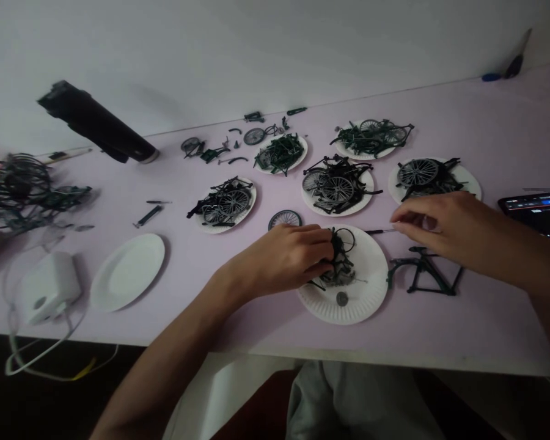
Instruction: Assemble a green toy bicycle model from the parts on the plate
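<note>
My left hand is over a white paper plate, its curled fingers among small dark model-bicycle parts; what they grip is hidden. A thin black ring and a small round grey piece also lie on this plate. To its right, my right hand hovers with thumb and forefinger pinched together, and anything between them is too small to make out. Just beside those fingertips lies a slim tool like a small screwdriver. Below the right hand, a dark green bicycle frame rests against the plate's edge.
Behind my hands, several plates hold piles of bicycle parts. A spoked wheel lies near my left hand. Leftward are a bare plate, a white adapter with cables, and a black cylinder. A phone is at right.
</note>
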A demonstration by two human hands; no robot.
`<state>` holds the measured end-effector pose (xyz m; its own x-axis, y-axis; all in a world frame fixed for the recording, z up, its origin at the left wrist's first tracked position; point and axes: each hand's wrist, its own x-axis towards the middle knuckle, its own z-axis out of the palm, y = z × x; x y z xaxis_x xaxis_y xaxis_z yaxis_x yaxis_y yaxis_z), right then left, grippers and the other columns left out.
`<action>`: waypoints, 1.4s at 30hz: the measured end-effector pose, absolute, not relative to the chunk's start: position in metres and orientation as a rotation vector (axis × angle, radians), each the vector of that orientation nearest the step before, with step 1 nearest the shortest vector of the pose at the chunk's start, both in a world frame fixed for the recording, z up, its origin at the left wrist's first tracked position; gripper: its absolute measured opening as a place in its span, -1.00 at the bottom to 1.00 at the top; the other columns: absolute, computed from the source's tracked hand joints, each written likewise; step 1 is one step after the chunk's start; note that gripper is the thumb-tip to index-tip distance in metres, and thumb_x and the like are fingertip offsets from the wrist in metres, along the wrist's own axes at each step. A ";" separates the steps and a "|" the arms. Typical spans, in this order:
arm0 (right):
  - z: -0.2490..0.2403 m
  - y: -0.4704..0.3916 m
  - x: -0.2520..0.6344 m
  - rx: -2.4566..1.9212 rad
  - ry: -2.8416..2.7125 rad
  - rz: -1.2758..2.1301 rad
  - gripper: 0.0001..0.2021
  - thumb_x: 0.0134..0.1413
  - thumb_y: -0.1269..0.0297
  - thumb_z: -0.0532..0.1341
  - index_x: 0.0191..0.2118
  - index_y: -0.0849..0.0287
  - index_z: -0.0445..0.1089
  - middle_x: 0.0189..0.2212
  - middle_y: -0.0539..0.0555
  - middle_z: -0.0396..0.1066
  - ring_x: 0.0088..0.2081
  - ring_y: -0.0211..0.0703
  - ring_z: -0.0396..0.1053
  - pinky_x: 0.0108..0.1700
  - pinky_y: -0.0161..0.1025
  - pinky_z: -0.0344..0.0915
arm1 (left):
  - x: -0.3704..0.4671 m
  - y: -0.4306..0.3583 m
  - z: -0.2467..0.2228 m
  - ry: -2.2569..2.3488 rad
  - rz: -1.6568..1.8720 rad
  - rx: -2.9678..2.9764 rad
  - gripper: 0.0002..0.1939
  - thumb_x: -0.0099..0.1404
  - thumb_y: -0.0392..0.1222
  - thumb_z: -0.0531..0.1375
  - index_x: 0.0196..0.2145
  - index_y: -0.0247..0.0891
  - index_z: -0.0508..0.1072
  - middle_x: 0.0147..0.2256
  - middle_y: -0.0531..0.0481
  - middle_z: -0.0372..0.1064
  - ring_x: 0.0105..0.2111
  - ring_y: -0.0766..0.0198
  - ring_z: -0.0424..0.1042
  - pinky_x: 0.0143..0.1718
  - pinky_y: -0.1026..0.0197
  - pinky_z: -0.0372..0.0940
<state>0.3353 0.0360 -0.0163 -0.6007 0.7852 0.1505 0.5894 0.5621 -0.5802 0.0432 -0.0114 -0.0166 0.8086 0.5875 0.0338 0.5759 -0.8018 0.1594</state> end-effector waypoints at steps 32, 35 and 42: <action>-0.022 0.012 0.292 -0.952 -2.325 0.610 -0.91 0.19 0.34 0.21 -0.21 0.09 0.46 -0.32 0.02 0.56 -0.40 -0.19 0.42 -0.30 -0.21 0.31 | 0.046 -0.005 -0.021 1.153 0.598 2.631 -0.83 0.47 -0.12 0.13 -0.13 -0.27 0.43 -0.13 -0.12 0.45 -0.12 0.16 0.41 -0.11 0.13 0.28; -0.025 0.014 0.293 -1.029 -2.350 0.605 -0.91 0.18 0.33 0.21 -0.22 0.08 0.45 -0.32 0.02 0.55 -0.41 -0.18 0.40 -0.29 -0.20 0.29 | 0.048 -0.005 -0.027 1.259 0.486 2.782 -0.82 0.47 -0.13 0.13 -0.19 -0.29 0.45 -0.12 -0.12 0.46 -0.15 0.14 0.39 -0.14 0.10 0.21; -0.029 0.017 0.295 -1.196 -2.436 0.554 -0.96 0.13 0.32 0.22 -0.33 0.09 0.43 -0.44 -0.01 0.48 -0.43 -0.20 0.35 -0.36 -0.25 0.21 | 0.053 -0.009 -0.034 1.458 0.486 2.794 -0.76 0.39 -0.05 0.21 -0.29 -0.29 0.46 -0.18 -0.08 0.44 -0.22 0.15 0.35 -0.20 0.11 0.15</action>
<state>0.2948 0.0173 -0.0295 -0.5716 0.8062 0.1524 0.6611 0.5626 -0.4965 0.0529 -0.0092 -0.0340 0.5358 0.7937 0.2881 0.8080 -0.5810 0.0981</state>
